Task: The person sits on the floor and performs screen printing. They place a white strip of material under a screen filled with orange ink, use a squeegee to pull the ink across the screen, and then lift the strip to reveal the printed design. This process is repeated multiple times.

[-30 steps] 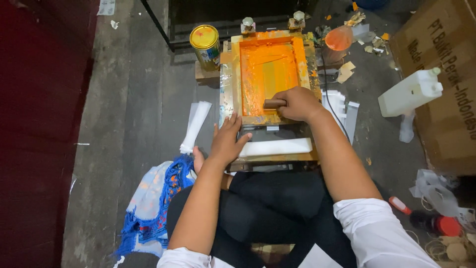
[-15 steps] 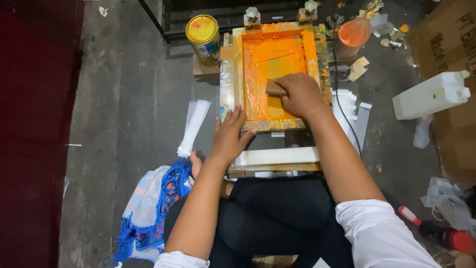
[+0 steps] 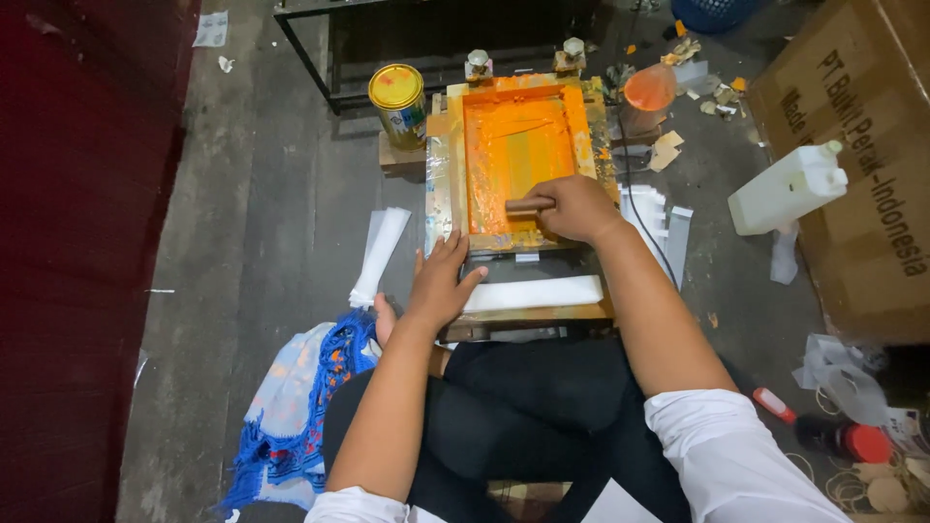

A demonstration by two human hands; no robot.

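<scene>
I'm sitting in a small screen-printing workshop. An orange-inked screen frame (image 3: 518,160) fills the upper middle, a paint can (image 3: 398,102) sits to its left, and a cardboard box (image 3: 852,165) and paper scraps (image 3: 678,145) litter the bare concrete floor (image 3: 262,223) at upper right.

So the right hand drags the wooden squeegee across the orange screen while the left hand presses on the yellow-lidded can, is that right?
Not quite. In the head view the left hand presses on the frame's near corner, not the can, which stands untouched beyond it. The right hand does hold the squeegee on the orange screen.
</scene>
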